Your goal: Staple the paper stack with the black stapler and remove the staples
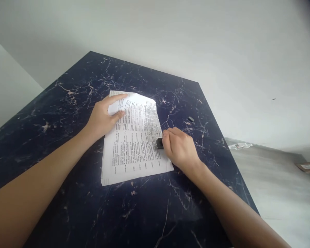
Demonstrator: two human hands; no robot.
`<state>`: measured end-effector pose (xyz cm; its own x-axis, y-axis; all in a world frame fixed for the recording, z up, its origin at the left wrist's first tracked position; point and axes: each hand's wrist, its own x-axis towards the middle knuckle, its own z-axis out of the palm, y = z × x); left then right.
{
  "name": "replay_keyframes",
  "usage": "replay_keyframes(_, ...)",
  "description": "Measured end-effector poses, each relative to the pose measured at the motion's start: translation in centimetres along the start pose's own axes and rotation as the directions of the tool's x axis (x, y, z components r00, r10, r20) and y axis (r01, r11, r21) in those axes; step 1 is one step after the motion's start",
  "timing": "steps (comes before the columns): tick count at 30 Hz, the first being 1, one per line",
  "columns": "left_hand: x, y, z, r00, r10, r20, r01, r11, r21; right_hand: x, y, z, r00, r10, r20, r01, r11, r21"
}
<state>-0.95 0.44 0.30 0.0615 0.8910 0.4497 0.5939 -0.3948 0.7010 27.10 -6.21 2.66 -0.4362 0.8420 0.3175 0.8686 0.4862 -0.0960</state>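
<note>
While my half-open left hand (103,113) held down the printed sheet (131,146) at eleven o'clock on the dark table (144,213), my tightly curled right hand (181,147) gripped a black block (159,143) at its three. I judged it mid-stroke, needing level pressure next.

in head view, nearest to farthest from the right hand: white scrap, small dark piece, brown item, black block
1. Black block: held in the right hand.
2. Small dark piece: on the table, beyond the hand.
3. White scrap: right of the table.
4. Brown item: far right.
</note>
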Motion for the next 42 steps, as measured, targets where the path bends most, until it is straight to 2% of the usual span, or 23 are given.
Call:
replay_keyframes(4,0.1,-0.2,0.1,0.997,-0.054,0.046,0.053,0.998,0.020,0.1,2.7,-1.5,0.983,0.178,-0.044,-0.178,0.984,-0.016)
replay_keyframes(6,0.1,-0.2,0.2,0.996,-0.031,0.081,0.028,0.999,0.045,0.2,4.1,-2.2,0.975,0.216,0.043,-0.217,0.976,0.025)
replay_keyframes(9,0.0,-0.1,0.4,0.992,-0.004,0.124,-0.011,0.993,0.119,0.3,6.2,-2.9,0.959,0.113,0.260,-0.160,0.973,0.167)
replay_keyframes(12,-0.1,-0.5,0.7,0.991,-0.037,0.130,0.008,0.976,0.217,0.4,7.9,-3.1,0.927,-0.004,0.374,-0.087,0.970,0.226)
replay_keyframes(13,-0.1,-0.7,0.7,0.992,-0.045,0.121,0.015,0.970,0.242,0.5,8.3,-3.1,0.923,0.008,0.385,-0.093,0.975,0.203)
replay_keyframes(15,-0.1,-1.2,0.7,0.994,-0.055,0.098,0.026,0.962,0.273,0.6,8.5,-3.1,0.934,0.122,0.337,-0.166,0.980,0.106)
replay_keyframes(17,0.0,-1.6,0.7,0.995,-0.063,0.082,0.038,0.959,0.282,0.9,7.7,-3.0,0.944,0.242,0.223,-0.266,0.960,0.087)
replay_keyframes(19,0.0,-1.6,0.6,0.997,-0.053,0.049,0.038,0.962,0.269,1.3,5.7,-2.9,0.944,0.273,0.185,-0.311,0.923,0.225)
replay_keyframes(21,0.0,-1.4,0.4,1.000,-0.021,-0.021,0.025,0.970,0.241,2.0,2.7,-2.4,0.943,0.212,0.255,-0.304,0.862,0.405)
replay_keyframes(23,-0.1,-1.2,0.2,0.994,0.010,-0.107,0.014,0.976,0.216,2.8,-0.7,-1.6,0.949,0.092,0.301,-0.230,0.856,0.464)
replay_keyframes(25,-0.1,-1.1,-0.1,0.984,0.019,-0.180,0.017,0.980,0.200,3.7,-3.7,-0.7,0.966,-0.021,0.258,-0.085,0.916,0.392)
replay_keyframes(27,0.0,-1.3,-0.4,0.976,0.005,-0.218,0.036,0.982,0.184,4.2,-5.6,-0.1,0.973,-0.050,0.224,-0.031,0.939,0.343)
replay_keyframes(29,0.1,-1.7,-0.6,0.972,-0.029,-0.233,0.066,0.986,0.152,3.9,-6.2,0.0,0.980,-0.028,0.198,-0.035,0.951,0.307)
replay_keyframes(31,0.2,-2.0,-0.7,0.968,-0.066,-0.241,0.096,0.989,0.114,2.3,-5.6,-0.4,0.981,0.002,0.193,-0.056,0.960,0.275)
replay_keyframes(34,0.2,-2.3,-0.4,0.960,-0.101,-0.261,0.125,0.989,0.076,-1.9,-3.3,-1.6,0.969,0.036,0.243,-0.096,0.967,0.238)
replay_keyframes(38,0.3,-2.4,0.0,0.956,-0.122,-0.268,0.140,0.989,0.048,-7.5,0.7,-3.8,0.932,0.242,0.271,-0.301,0.932,0.203)
replay_keyframes(40,0.4,-2.4,0.1,0.956,-0.137,-0.259,0.151,0.988,0.035,-8.8,2.7,-5.0,0.909,0.282,0.308,-0.364,0.896,0.255)
replay_keyframes(42,0.5,-2.4,0.0,0.953,-0.162,-0.257,0.173,0.985,0.019,-8.7,4.8,-6.0,0.905,0.244,0.350,-0.372,0.853,0.367)
